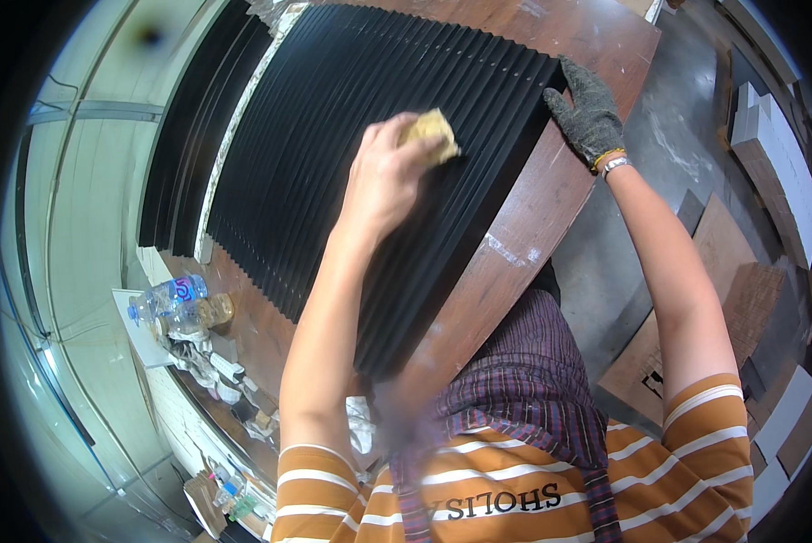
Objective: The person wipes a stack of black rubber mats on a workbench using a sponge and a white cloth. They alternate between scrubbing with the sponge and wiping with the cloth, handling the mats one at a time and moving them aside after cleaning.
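Bare left hand, and I see it wrapped around a yellow sponge, fingers slightly blurred. Now I scan from the left: dark strips past a speckled white strip, then plastic bottles just below them. Next comes the big one, a black ribbed panel, lying on the reddish-brown wood-grain tabletop, directly under that sponge! Its narrow parallel ridges carry a soft sheen, small pale specks dot the upper right, and the lower-left edge zigzags. Over on the right, the grey-gloved right hand, thumb and fingers parted, sits against the panel's upper-right corner.
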Motion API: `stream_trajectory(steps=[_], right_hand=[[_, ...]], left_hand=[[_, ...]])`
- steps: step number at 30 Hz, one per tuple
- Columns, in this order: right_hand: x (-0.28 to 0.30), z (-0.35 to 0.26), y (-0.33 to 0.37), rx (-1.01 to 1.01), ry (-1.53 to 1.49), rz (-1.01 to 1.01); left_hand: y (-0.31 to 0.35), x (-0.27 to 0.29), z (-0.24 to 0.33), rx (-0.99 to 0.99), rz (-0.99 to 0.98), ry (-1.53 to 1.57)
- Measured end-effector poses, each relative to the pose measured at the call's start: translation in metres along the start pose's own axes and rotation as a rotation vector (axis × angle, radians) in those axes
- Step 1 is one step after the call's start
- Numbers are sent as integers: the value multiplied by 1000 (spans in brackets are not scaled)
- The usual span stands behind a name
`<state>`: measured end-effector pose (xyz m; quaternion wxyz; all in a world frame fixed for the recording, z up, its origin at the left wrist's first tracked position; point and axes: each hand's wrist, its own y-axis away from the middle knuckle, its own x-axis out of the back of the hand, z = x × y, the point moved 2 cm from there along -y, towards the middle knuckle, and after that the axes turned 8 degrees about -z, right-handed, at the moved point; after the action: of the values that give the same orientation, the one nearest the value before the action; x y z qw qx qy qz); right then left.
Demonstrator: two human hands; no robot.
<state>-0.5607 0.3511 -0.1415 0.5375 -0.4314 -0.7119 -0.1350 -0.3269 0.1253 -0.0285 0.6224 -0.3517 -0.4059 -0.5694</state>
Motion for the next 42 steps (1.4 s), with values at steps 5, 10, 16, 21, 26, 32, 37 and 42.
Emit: stream_trajectory(steps=[5, 10, 16, 21, 26, 32, 37, 42], right_hand=[[0, 0, 0, -22, -85, -6], [0, -1, -1, -46, -74, -23], [-8, 9, -2, -42, -51, -19], [-10, 13, -5, -9, -73, -18], [-5, 10, -7, -58, -53, -75], [-6, 13, -8, -36, -27, -95], [-7, 16, -11, -1, -18, -91], [-7, 15, -11, -47, -3, -115]], left_hand=[[-27, 9, -3, -6, -35, -114], [82, 29, -20, 73, -160, -154], [274, 49, -38, 382, -199, -87], [349, 65, -30, 826, -189, -268], [320, 46, -21, 482, 122, -197], [343, 44, -20, 792, -75, -274], [350, 36, -14, 607, 165, -170], [345, 30, -13, 545, 65, -222]])
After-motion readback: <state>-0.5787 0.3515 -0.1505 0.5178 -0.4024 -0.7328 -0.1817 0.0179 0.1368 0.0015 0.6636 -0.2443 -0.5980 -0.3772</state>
